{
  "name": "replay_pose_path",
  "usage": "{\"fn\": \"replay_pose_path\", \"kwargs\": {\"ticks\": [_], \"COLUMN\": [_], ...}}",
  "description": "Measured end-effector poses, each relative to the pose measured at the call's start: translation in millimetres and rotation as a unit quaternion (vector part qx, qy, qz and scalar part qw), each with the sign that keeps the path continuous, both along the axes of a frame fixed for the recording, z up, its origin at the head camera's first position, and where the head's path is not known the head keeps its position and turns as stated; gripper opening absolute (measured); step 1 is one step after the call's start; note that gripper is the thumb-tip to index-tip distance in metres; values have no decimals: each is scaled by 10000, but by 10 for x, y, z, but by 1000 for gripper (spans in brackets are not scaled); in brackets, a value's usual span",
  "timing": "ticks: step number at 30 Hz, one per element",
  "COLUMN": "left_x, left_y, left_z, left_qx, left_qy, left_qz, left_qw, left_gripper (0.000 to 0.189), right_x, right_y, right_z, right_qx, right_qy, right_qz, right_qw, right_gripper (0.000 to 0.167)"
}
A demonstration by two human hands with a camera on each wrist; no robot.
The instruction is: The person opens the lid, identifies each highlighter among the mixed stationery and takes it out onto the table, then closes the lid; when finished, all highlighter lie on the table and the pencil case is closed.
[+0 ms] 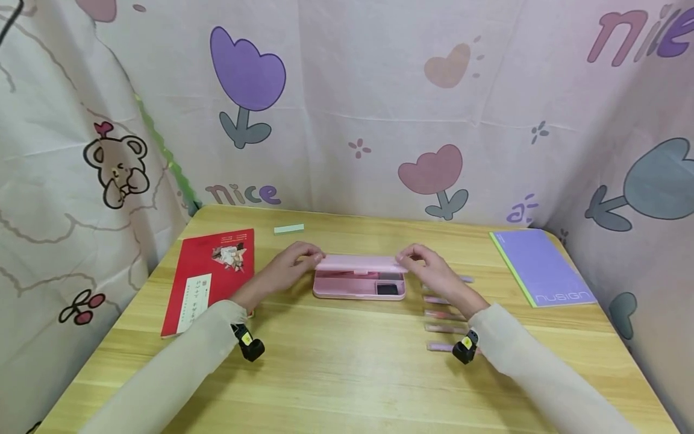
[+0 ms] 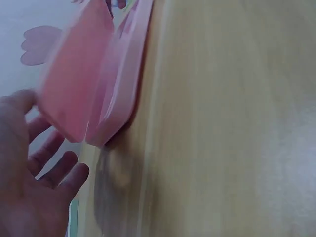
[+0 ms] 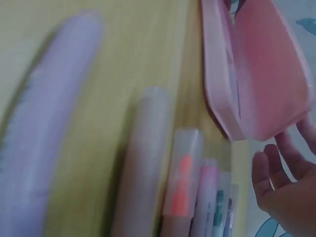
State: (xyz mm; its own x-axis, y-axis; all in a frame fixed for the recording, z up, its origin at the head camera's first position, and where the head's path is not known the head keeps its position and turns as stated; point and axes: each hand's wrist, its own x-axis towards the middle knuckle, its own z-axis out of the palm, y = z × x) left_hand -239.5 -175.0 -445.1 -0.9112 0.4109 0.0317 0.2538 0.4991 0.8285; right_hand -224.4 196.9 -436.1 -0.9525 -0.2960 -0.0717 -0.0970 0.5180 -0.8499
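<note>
A pink pencil case (image 1: 338, 289) lies near the middle of the table, its lid (image 1: 358, 263) raised partway on the far side. My left hand (image 1: 287, 268) holds the lid's left end by its edge, with the other fingers spread loosely behind in the left wrist view. At the lid's right end, my right hand (image 1: 434, 271) grips the corner between thumb and finger. A dark block (image 1: 387, 289) sits in the right front compartment of the case. The lid hides much of the rear of the inside.
Several capped pens (image 1: 441, 314) lie in a column under my right forearm. A red booklet (image 1: 217, 277) is at the left and a purple notebook (image 1: 542, 268) at the right. Toward the back lies a small pale green strip (image 1: 289, 229). A printed curtain (image 1: 347, 108) surrounds the table.
</note>
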Motion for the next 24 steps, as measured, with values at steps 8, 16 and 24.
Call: {"fn": "replay_pose_path", "kwargs": {"ticks": [8,16,24], "left_x": [106,110,115], "left_y": [-6,0,-4], "left_z": [-54,-123,-128], "left_qx": [-796,-931,-898], "left_qy": [277,450,384], "left_qz": [-434,-627,-574], "left_qw": [9955,9927,9936], "left_gripper": [38,43,42], "right_x": [98,114,114], "right_y": [-17,-64,-85], "right_z": [-92,-114,-95], "right_qx": [613,824,842], "right_qy": [802,860,866], "right_qz": [1031,1069,1044], "right_qw": [9895,9871,9872], "right_gripper": [40,35,34]}}
